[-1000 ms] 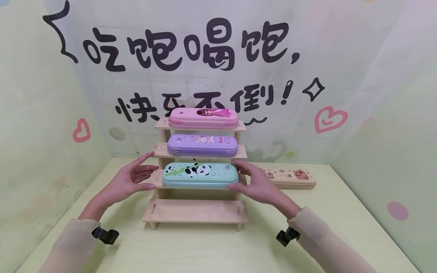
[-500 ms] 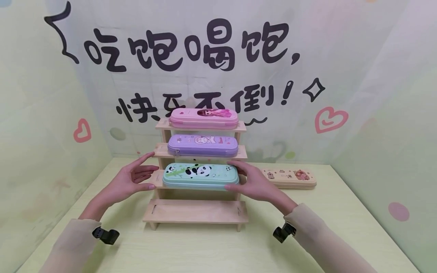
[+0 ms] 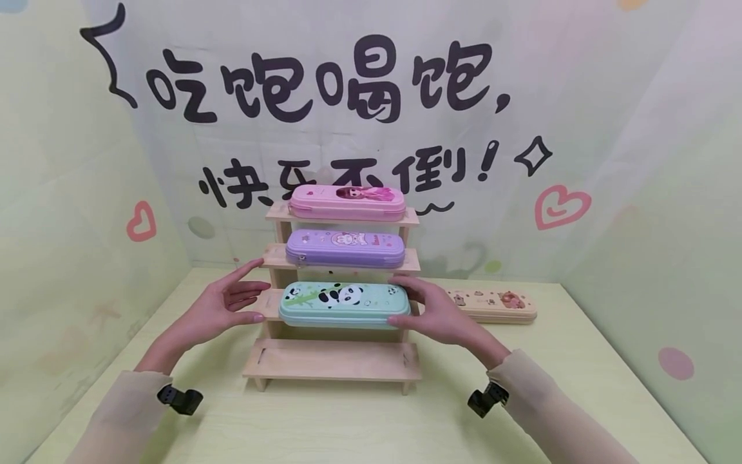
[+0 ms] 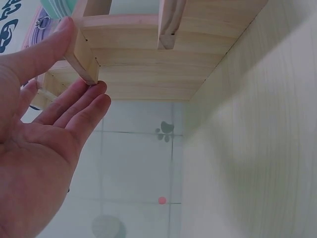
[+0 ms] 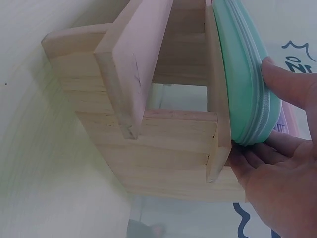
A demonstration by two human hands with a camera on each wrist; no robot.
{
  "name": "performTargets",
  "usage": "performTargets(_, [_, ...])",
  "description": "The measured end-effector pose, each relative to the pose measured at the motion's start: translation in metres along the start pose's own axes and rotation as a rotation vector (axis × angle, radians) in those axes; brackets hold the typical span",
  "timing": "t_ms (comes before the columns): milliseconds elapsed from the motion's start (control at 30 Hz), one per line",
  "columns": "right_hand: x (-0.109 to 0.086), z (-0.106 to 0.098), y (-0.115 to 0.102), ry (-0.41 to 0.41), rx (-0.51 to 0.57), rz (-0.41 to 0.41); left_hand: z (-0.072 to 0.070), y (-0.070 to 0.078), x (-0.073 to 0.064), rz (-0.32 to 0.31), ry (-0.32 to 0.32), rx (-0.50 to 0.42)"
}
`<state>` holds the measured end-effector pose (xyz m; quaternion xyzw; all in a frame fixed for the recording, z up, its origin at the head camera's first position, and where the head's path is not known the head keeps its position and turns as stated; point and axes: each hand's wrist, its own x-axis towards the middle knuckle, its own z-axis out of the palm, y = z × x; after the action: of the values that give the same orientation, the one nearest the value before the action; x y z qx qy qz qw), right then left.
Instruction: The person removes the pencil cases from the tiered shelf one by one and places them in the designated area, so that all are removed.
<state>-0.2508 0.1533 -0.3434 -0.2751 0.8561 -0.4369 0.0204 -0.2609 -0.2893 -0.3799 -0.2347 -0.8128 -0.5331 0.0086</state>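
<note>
A wooden stepped display stand (image 3: 333, 359) rises on the table in several tiers. On its second tier from the bottom lies a mint-green pencil case (image 3: 344, 304) with a panda print. My right hand (image 3: 437, 312) holds the case's right end, thumb on the front side and fingers behind, as the right wrist view shows. My left hand (image 3: 217, 303) grips the left end of that same tier between thumb and fingers, its index finger reaching up to the tier above. A purple pencil case (image 3: 345, 248) and a pink pencil case (image 3: 346, 202) lie on the two higher tiers.
A beige pencil case (image 3: 495, 305) lies on the table (image 3: 324, 428) behind my right hand. Printed fabric walls (image 3: 637, 193) with black lettering and hearts close off the back and sides. The lowest tier of the stand faces me below the green case.
The green pencil case has shifted slightly right and toward me along its tier, my right hand moving with it. My left hand stays at the stand's left end.
</note>
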Motion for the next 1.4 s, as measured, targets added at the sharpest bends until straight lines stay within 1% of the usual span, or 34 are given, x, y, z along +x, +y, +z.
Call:
performTargets(233, [0.0026, -0.0016, 0.0004, -0.009, -0.043, -0.021, -0.0006, 0.0026, -0.0003, -0.001, 0.005, 0.017])
performTargets(433, [0.0055, -0.0005, -0.0032, -0.037, -0.019, 0.015, -0.0005, 0.0018, -0.0008, -0.012, 0.007, 0.033])
performTargets(633, [0.0065, -0.0007, -0.0038, -0.043, -0.012, 0.011, -0.0007, 0.0021, -0.0014, 0.001, 0.008, 0.035])
performTargets(833, [0.0089, -0.0033, 0.0005, -0.054, -0.003, -0.004, -0.0004, 0.0026, -0.0008, 0.0, 0.006, 0.029])
performTargets(1033, [0.0097, -0.0043, 0.0011, -0.077, 0.013, 0.017, -0.0001, 0.0031, -0.0004, -0.003, 0.003, 0.017])
performTargets(1400, [0.0086, -0.0016, 0.003, -0.055, 0.03, 0.05, 0.0002, 0.0023, -0.0005, -0.003, 0.0, 0.015])
